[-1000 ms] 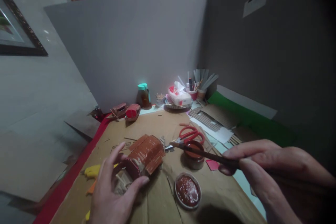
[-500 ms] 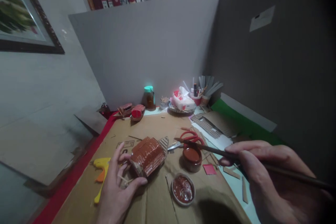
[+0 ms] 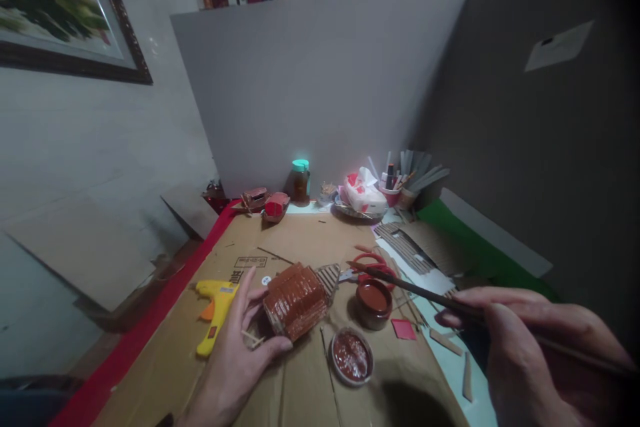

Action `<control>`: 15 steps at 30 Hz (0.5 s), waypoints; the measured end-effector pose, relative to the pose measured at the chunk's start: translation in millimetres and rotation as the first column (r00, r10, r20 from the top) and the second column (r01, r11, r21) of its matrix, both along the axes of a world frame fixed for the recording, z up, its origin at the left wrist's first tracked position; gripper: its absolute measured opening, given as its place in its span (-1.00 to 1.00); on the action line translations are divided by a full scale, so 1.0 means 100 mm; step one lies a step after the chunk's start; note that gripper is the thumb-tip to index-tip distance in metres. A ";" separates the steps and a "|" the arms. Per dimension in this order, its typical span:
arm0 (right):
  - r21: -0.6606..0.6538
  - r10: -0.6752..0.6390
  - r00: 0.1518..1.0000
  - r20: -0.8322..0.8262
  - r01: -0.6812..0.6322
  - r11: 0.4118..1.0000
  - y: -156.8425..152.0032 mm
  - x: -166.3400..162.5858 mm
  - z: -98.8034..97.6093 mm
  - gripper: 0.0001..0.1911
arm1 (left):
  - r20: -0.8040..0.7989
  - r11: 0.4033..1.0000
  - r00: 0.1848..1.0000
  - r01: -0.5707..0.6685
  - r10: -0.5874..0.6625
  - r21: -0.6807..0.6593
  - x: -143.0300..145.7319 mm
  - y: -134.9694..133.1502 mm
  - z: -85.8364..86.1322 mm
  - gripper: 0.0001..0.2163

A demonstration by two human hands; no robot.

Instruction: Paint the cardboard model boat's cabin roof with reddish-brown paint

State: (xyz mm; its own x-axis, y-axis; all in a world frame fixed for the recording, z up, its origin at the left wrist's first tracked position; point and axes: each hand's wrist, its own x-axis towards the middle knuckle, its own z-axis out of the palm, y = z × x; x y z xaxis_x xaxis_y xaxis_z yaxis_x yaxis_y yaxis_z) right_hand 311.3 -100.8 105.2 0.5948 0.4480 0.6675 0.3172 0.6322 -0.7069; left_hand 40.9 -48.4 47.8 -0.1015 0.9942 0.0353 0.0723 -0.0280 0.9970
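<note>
My left hand (image 3: 243, 347) is curved around the near left end of a cardboard model (image 3: 295, 300), its fingers and thumb on either side. Glossy red-brown paint coats the model's ridged top, and a bare corrugated tip (image 3: 329, 278) sticks out at its right end. Between the thumb and fingers of my right hand (image 3: 530, 347) is a paintbrush (image 3: 425, 290), its brown-stained tip in the air above the scissors (image 3: 373, 267). Below the brush stands an open paint jar (image 3: 374, 303) of brown paint. Nearer to me, a small round lid (image 3: 351, 357) holds wet paint.
A yellow glue gun (image 3: 215, 313) lies left of my left hand. Two small model boats (image 3: 276, 207), a teal-capped jar (image 3: 301, 183) and a tissue pack (image 3: 365, 193) stand at the back. Cardboard strips (image 3: 445, 340) and a pink square (image 3: 403, 329) lie on the right.
The view has shifted, so the table's things appear slightly farther right. Both hands keep their grips; the brush stays raised above the scissors, and the model looks much the same.
</note>
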 end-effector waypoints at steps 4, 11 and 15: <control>-0.002 -0.020 1.000 -0.010 0.020 1.000 0.01 0.01 0.01 -0.79 | -0.069 0.999 0.997 0.046 -0.045 0.011 -0.05 -0.02 -0.05 -0.08; -0.002 -0.010 0.997 -0.074 0.009 1.000 0.00 -0.07 0.09 -0.83 | -0.208 0.990 0.969 0.139 -0.131 0.020 -0.18 -0.02 -0.09 -0.18; 0.032 -0.012 1.000 -0.005 0.013 0.999 0.02 -0.04 0.12 -0.84 | -0.267 0.989 0.954 0.147 -0.136 0.021 -0.18 -0.03 -0.01 -0.25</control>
State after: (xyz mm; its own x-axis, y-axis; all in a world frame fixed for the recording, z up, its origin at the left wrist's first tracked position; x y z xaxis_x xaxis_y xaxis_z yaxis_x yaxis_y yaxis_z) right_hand 307.2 -98.6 116.8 0.6032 0.4188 0.6788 0.3220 0.6507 -0.6876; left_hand 22.9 -51.4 47.0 0.0585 0.9949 0.0816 0.3258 -0.0963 0.9405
